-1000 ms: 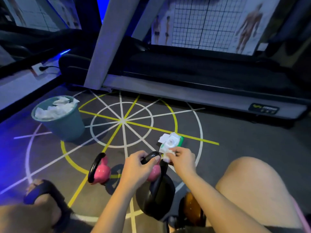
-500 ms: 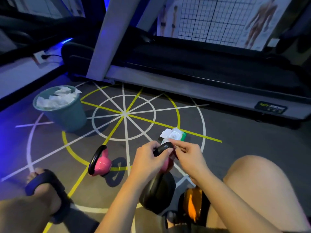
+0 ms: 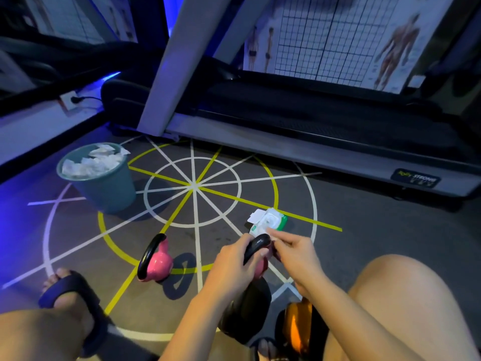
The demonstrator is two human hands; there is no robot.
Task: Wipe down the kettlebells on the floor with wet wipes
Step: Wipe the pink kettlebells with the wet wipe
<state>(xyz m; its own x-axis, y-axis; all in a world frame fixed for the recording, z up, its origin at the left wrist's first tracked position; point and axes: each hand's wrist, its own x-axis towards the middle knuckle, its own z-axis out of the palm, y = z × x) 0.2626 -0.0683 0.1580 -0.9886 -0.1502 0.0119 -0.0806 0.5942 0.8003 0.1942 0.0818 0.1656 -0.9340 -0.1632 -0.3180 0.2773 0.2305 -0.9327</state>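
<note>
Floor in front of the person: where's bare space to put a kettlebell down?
Bare: the marked circle's centre between the teal plastic bin, the grey treadmill deck and the white-and-green wet-wipe pack; also the grey floor right of that pack. Crowded: near the knees, where the left hand grips the black kettlebell beside a pink kettlebell and an orange kettlebell.
</note>
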